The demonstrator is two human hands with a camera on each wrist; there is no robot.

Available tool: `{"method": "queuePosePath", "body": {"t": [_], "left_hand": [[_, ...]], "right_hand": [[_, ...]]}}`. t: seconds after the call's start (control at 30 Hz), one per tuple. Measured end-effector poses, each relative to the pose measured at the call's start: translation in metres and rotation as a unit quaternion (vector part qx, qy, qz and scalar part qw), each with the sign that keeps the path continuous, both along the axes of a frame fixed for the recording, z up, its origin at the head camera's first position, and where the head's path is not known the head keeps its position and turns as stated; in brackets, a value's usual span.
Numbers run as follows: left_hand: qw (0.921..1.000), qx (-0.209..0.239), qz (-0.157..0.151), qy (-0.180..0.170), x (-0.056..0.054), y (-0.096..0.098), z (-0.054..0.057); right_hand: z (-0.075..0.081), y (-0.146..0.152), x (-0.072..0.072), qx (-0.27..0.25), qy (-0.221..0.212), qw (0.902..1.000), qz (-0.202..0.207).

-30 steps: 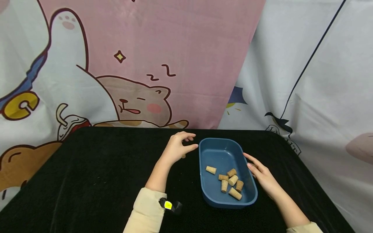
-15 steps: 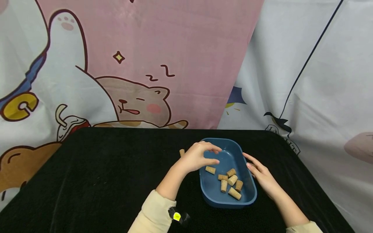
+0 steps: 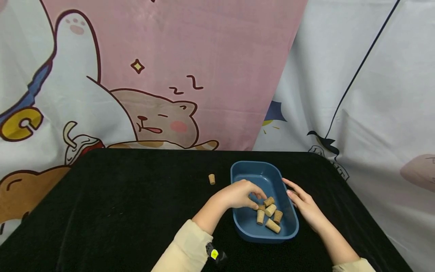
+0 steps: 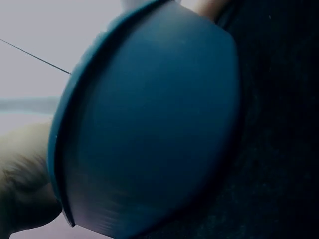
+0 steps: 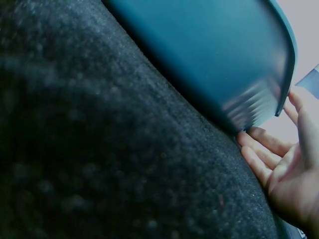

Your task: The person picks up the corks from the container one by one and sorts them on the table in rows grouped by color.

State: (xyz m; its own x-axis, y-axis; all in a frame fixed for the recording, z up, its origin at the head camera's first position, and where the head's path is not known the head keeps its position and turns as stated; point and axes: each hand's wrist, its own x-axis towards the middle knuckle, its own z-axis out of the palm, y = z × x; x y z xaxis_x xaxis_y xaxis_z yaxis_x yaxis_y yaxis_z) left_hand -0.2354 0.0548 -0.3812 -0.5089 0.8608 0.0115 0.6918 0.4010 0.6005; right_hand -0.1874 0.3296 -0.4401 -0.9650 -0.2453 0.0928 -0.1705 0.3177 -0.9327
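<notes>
1. Corks (image 3: 270, 210), at least six in view, lie bunched inside a blue tray (image 3: 248, 223), toward its six o'clock end.
2. The left hand (image 3: 241, 194) reaches over the tray from nine o'clock, thumb and fingers apart, just beside the corks.
3. The right hand (image 3: 306, 207), fingers extended, touches the tray's outer wall near two o'clock.
4. A lone cork (image 3: 212, 179) lies at ten o'clock from the tray on a black-covered table (image 3: 129, 211).
5. Behind, a pink-and-white curtain (image 3: 238, 75) shows a cartoon bear (image 3: 166, 121).
6. Two z-like marks (image 3: 195, 86) hang at one o'clock above it; the yellow tag (image 3: 214, 254) near the left sleeve (image 3: 187, 249) is unreadable.
</notes>
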Motion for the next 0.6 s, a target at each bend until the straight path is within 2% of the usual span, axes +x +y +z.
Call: {"method": "queuePosePath", "body": {"t": [0.33, 0.6], "left_hand": [[0.9979, -0.062, -0.014, -0.007, -0.012, 0.012, 0.0], [0.994, -0.109, -0.013, -0.001, -0.011, 0.02, -0.001]], "right_hand": [[-0.001, 0.003, 0.0, -0.004, 0.004, 1.0, 0.008], [-0.001, 0.002, 0.0, -0.01, 0.004, 0.9999, 0.008]]}}
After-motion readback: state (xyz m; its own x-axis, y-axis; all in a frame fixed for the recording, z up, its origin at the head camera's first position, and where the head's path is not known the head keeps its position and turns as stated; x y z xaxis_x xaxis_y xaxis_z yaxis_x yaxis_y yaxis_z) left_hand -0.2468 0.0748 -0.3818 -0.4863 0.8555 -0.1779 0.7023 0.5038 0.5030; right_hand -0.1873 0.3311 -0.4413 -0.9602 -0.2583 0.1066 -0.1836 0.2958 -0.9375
